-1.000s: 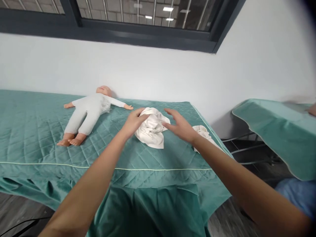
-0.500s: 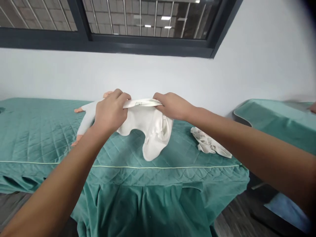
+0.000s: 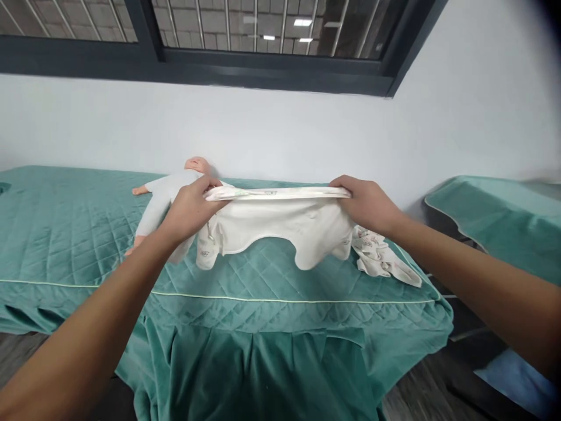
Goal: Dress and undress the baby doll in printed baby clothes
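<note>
A white baby garment [image 3: 272, 219] is stretched sideways above the bed, its top edge folded into a straight band. My left hand [image 3: 193, 207] pinches one end of that band, and my right hand [image 3: 366, 202] grips the other end. Its lower edge hangs in a curve, with a small printed patch at the left. Behind my left hand lies a baby doll [image 3: 160, 196] in pale clothing, partly hidden by my hand and forearm. Beside my right forearm rests a crumpled white printed cloth [image 3: 381, 254].
The bed [image 3: 245, 283] has a green quilted cover with a pale piping line along its front edge and a skirt below. A white wall [image 3: 272, 134] and a dark window frame [image 3: 263, 73] stand behind. Another green-covered surface [image 3: 495, 204] is at the right.
My hands have moved apart, the right one farther to the right, and the garment, bunched before, is now spread wide between them. More of the doll shows.
</note>
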The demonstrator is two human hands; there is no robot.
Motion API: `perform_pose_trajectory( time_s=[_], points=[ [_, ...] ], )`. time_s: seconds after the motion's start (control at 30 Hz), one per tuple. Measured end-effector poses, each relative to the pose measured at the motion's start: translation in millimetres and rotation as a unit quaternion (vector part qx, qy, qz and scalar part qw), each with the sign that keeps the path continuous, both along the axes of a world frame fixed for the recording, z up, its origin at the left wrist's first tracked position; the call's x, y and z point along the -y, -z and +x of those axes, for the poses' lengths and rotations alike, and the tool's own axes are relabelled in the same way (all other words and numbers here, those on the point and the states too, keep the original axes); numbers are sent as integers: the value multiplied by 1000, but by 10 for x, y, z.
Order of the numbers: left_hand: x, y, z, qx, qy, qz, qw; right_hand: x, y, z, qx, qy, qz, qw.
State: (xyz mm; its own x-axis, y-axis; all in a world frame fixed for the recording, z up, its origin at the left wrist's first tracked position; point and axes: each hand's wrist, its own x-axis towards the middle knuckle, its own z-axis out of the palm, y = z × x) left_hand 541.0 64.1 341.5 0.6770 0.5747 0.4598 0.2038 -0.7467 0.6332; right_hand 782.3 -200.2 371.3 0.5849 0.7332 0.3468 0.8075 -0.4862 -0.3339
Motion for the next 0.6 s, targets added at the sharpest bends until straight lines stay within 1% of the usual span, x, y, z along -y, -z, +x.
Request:
perform_pose_trajectory(
  time_s=[0.07, 0.1, 0.17, 0.23, 0.3, 0.37, 0.4, 0.47, 0.5, 0.57, 0.6],
  points=[
    [-77, 21, 2, -41, 1, -2, 999, 45, 50, 129, -30, 20, 36, 999],
    [-131, 35, 17, -61, -5, -1, 998, 47, 76, 204, -39, 23, 41, 998],
    [-246, 97, 86, -102, -19, 0, 995, 0, 148, 344, -44, 19, 28, 998],
    [-312, 234, 206, -139, -31, 13, 990, -113, 281, 408, -38, 34, -9, 999],
    [-266, 467, 360, -147, -63, 58, 985, -276, 505, 336, -20, 70, -46, 996],
    [-96, 779, 521, -120, -116, 127, 978, -458, 821, 133, 14, 82, -63, 995],
    [20, 951, 597, -113, -104, 145, 977, -547, 1001, 6, 30, 66, -63, 995],
    [250, 1288, 733, -117, -17, 129, 985, -709, 1359, -227, 27, -35, -51, 998],
    [340, 1436, 792, -124, 22, 110, 986, -777, 1517, -305, 14, -67, -58, 996],
    [436, 1657, 891, -135, 39, 82, 987, -884, 1753, -359, -10, -35, -73, 997],
    [439, 1725, 931, -139, 32, 73, 987, -923, 1826, -340, -19, -11, -78, 997]
  ],
)
